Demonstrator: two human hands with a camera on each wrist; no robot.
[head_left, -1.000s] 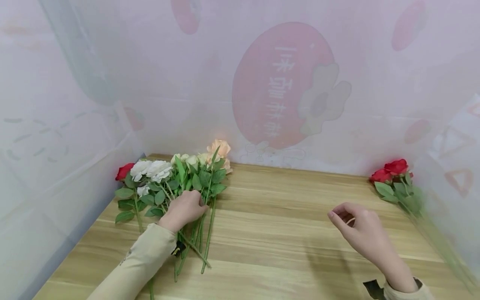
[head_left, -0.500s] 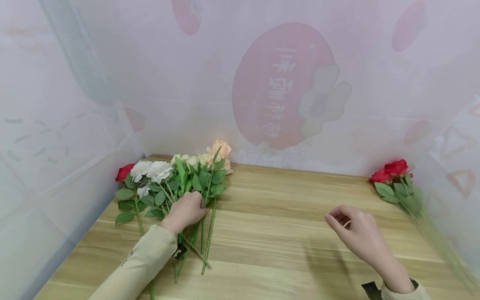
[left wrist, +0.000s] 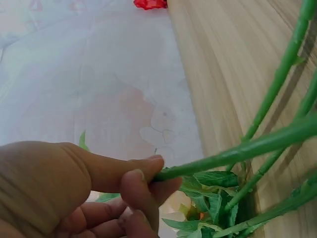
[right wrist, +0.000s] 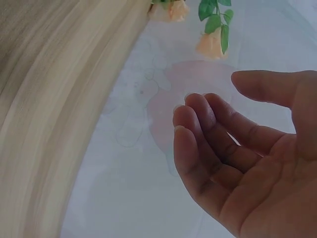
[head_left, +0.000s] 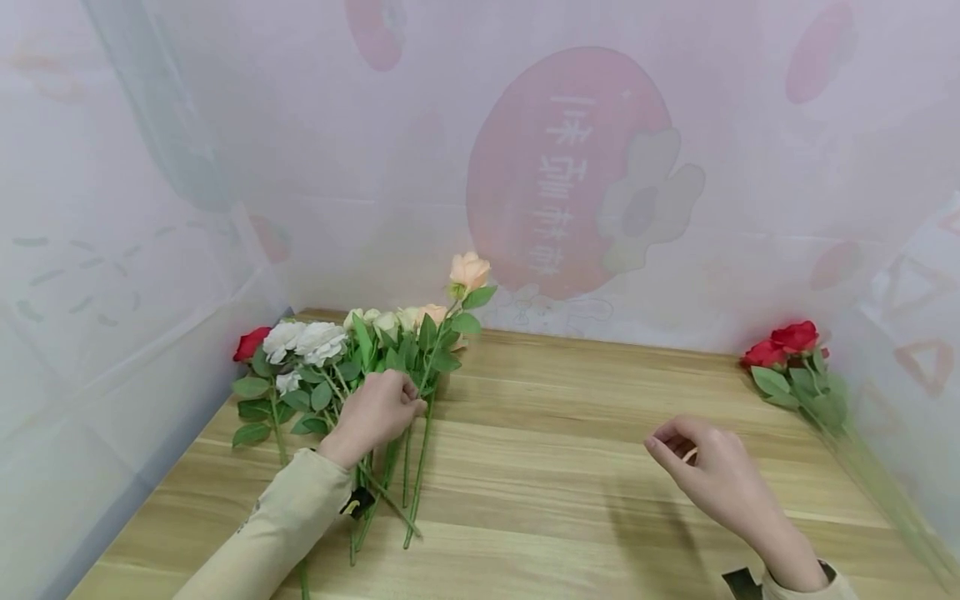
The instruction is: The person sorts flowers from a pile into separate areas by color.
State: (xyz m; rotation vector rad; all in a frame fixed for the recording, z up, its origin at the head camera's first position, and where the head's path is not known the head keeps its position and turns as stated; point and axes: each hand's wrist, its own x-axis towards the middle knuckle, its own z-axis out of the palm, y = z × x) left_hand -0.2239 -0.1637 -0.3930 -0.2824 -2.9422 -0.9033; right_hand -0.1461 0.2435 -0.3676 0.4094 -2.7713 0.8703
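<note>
My left hand (head_left: 377,414) pinches the green stem (left wrist: 233,153) of a peach rose (head_left: 469,273) between thumb and fingers. The bloom stands up above the other flowers, in front of the back wall, and shows again at the top of the right wrist view as a peach rose (right wrist: 211,44). Under and beside that hand lies the flower pile: white flowers (head_left: 318,342), pale cream roses (head_left: 385,323), another peach rose (head_left: 430,314) and a red rose (head_left: 251,342) at the far left. My right hand (head_left: 712,471) hovers over the table with loosely curled fingers, holding nothing.
Red roses (head_left: 795,336) lie at the table's right side, their stems running toward the front right. The wooden table (head_left: 540,467) is bordered by a printed cloth wall (head_left: 360,242) at the back and on both sides. Several stems stick out below the left hand.
The pinched peach rose has come up out of the pile and swung to the right. My left hand has risen slightly; my right hand has drifted a little left.
</note>
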